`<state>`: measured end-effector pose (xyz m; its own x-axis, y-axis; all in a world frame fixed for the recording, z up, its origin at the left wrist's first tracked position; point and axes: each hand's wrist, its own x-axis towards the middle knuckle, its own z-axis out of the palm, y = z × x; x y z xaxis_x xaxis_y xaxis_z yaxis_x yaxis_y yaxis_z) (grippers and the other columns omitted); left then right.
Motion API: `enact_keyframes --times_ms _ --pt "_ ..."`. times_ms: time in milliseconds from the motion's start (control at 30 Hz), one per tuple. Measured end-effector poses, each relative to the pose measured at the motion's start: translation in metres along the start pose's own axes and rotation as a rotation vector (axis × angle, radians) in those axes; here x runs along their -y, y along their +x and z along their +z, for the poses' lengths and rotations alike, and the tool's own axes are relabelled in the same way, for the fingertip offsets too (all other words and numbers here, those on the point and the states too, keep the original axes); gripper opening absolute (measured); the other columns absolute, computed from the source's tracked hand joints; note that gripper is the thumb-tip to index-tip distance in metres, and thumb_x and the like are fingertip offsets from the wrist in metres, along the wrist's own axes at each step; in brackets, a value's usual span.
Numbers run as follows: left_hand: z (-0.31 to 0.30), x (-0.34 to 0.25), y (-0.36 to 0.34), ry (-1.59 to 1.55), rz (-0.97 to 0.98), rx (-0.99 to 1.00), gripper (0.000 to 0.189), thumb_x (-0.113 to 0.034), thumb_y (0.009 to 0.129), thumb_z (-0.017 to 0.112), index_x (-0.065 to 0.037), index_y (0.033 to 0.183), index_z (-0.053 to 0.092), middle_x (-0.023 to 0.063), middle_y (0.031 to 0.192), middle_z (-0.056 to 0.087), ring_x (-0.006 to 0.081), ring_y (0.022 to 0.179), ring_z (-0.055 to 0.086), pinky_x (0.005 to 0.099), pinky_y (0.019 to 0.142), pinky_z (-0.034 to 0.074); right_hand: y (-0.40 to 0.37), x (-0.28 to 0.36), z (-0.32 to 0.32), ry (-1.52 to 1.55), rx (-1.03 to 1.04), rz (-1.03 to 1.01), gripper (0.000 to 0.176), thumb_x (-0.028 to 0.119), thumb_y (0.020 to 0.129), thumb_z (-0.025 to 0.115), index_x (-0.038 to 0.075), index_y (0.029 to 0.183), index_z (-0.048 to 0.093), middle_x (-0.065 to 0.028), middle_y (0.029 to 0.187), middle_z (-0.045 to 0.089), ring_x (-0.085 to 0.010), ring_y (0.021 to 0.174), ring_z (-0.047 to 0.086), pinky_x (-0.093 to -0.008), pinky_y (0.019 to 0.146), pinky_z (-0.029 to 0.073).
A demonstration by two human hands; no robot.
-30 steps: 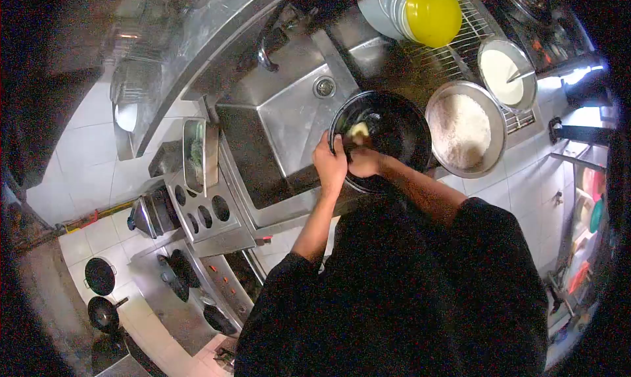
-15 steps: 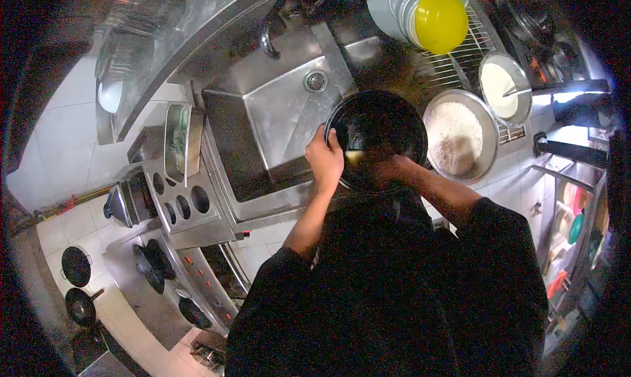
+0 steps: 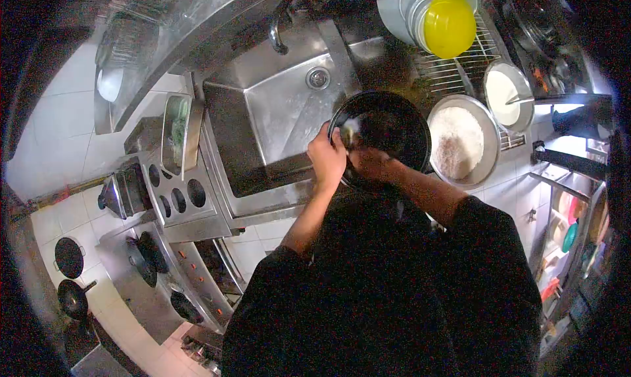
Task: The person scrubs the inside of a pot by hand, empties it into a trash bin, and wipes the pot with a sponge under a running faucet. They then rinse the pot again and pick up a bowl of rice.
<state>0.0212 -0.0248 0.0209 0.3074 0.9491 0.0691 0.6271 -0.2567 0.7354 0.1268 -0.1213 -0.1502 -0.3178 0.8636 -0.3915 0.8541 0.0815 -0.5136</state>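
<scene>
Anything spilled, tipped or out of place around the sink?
Nothing stands out. The black pan rests at the sink edge, left hand on its rim, right hand inside. The pan of white grains and bowl of white liquid stand upright, unspilled.

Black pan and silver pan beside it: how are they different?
The black pan is dark and nearly bare inside; the silver pan is shiny and full of something white. The left hand grips the black pan's rim and the right hand is inside it; no hand touches the silver pan. Both are round and sit side by side.
</scene>
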Motion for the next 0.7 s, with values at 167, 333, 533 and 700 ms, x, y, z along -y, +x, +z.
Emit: enact_keyframes --times_ms 167,333,533,700 --pt "-0.001 0.007 0.002 0.016 0.015 0.042 0.02 -0.014 0.091 0.06 0.001 0.102 0.066 0.0249 0.08 0.066 0.0444 0.073 0.065 0.0478 0.067 0.049 -0.018 -0.03 -0.06 -0.065 -0.269 0.082 0.04 0.019 0.09 0.051 0.002 0.126 0.062 -0.0174 0.134 0.058 -0.0281 0.122 0.054 -0.0459 0.096 0.048" --pt "0.003 0.008 0.001 -0.045 -0.001 -0.021 0.016 -0.014 0.09 0.061 -0.002 0.099 0.067 0.0234 0.075 0.065 0.0441 0.07 0.064 0.0491 0.065 0.049 -0.056 -0.048 -0.026 -0.422 -0.052 0.09 0.042 0.019 0.091 0.052 0.006 0.13 0.062 -0.0137 0.137 0.058 -0.0267 0.124 0.053 -0.0458 0.093 0.05" --pt "0.004 0.004 -0.002 0.005 0.036 -0.077 0.012 -0.015 0.09 0.061 -0.005 0.095 0.067 0.0223 0.069 0.063 0.0439 0.066 0.062 0.0503 0.061 0.046 -0.036 -0.025 -0.011 -0.439 0.383 0.112 0.042 0.036 0.091 0.055 0.015 0.126 0.064 -0.0081 0.128 0.063 -0.0303 0.118 0.057 -0.0431 0.102 0.045" --pt "0.0 -0.001 -0.002 0.055 -0.059 -0.019 0.012 -0.015 0.09 0.061 -0.005 0.094 0.066 0.0223 0.071 0.063 0.044 0.067 0.062 0.0503 0.061 0.046 0.021 -0.04 0.018 -0.032 0.124 -0.336 0.019 0.023 0.087 0.056 0.011 0.092 0.07 -0.0061 0.107 0.07 -0.0218 0.095 0.064 -0.0425 0.079 0.052"
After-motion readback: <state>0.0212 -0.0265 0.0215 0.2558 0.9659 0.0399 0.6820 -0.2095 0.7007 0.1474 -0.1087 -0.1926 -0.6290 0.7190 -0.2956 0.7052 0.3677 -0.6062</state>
